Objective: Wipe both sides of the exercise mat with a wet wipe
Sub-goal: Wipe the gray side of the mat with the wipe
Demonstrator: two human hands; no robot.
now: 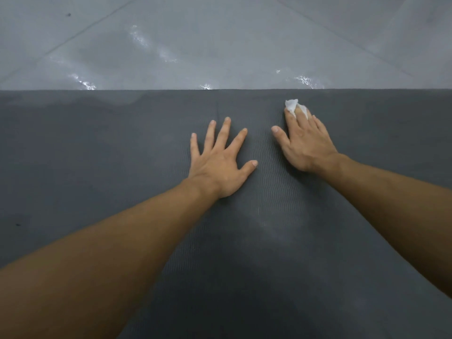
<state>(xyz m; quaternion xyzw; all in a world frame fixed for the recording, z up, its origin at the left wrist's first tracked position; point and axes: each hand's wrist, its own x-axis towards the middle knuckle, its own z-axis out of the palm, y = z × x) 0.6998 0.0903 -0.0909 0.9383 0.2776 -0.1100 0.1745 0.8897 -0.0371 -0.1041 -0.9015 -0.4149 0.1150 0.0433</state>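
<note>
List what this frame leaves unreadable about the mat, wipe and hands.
Exercise mat: left, right and near ends cut off by the head view's edges; underside hidden against the floor.
Wet wipe: mostly covered by the right hand's fingers; dampness unreadable.
Left hand: palm faces down, so its pressure on the mat cannot be judged.

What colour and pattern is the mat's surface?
Dark grey exercise mat with fine wavy ribbing, clearest in the head view near the centre.

Grey tiled floor (pixel 220 40) fills the 12 o'clock band, glossy streaks (pixel 146 42) across it, a dark speck (pixel 69 14) toward 10 o'clock.
</note>
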